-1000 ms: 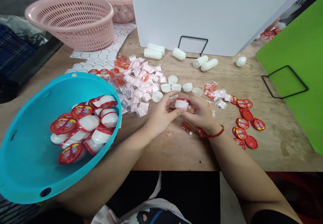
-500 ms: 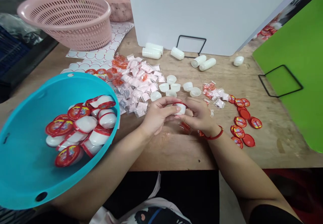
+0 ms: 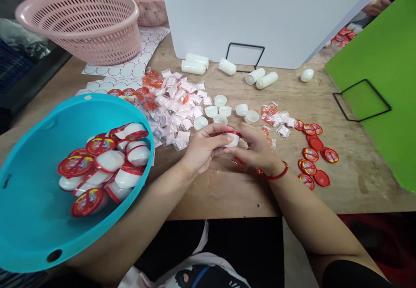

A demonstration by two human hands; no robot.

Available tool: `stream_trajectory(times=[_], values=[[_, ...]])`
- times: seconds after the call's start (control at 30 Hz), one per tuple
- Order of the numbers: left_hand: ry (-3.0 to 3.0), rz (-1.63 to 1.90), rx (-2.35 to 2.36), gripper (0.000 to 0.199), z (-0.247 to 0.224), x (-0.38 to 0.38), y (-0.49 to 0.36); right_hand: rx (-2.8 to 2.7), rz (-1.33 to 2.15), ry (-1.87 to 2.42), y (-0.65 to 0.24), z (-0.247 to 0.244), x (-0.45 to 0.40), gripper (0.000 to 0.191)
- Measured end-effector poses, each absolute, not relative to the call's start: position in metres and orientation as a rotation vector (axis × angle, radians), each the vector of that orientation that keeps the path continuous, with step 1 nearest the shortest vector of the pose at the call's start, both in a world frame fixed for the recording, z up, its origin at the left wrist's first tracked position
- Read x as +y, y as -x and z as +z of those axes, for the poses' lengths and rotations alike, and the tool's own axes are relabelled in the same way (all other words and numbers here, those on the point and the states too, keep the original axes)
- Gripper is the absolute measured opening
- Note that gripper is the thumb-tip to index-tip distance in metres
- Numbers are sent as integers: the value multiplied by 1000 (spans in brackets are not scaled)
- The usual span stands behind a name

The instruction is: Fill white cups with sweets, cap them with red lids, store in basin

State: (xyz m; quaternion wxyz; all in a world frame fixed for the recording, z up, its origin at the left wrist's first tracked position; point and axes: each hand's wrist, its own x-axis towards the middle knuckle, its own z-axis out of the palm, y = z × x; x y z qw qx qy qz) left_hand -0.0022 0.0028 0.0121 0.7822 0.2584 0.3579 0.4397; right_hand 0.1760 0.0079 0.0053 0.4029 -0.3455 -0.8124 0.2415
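A small white plastic cup with a red rim (image 3: 233,140) sits between my left hand (image 3: 204,147) and my right hand (image 3: 255,147), and the fingers of both hands grip it and hide most of it. Just beyond my hands stand several bare white cups (image 3: 221,111). A heap of pink-and-clear sachets (image 3: 175,110) lies to the left of them. Round red foil lids (image 3: 308,154) are scattered to the right. A teal bowl (image 3: 35,149) by my left forearm holds several sealed red-topped cups (image 3: 110,161).
A pink plastic basket (image 3: 78,26) and a fuller one behind it (image 3: 151,13) stand at the far left, beside a printed paper sheet (image 3: 126,69). White capsules (image 3: 193,66) lie along a white board (image 3: 234,11). A green board (image 3: 373,71) stands right, with a co-worker's hand (image 3: 377,5) beyond it.
My hands have closed further around the cup, covering more of it. The table items sit slightly further left and higher in the picture.
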Motion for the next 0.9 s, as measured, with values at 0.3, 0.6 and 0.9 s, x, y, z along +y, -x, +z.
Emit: stream_trajectory(times=[0.3,0.6,0.9], values=[[-610,968,788,29,10,1,3,-2113,532,875,-174,10,5,32],[-1021,1149,869,24,4,-2,-4,-2188,444,915,-177,9,3,19],[-906,1395,861,37,10,-4,4,-1729,493,941,-159,25,-4,50]])
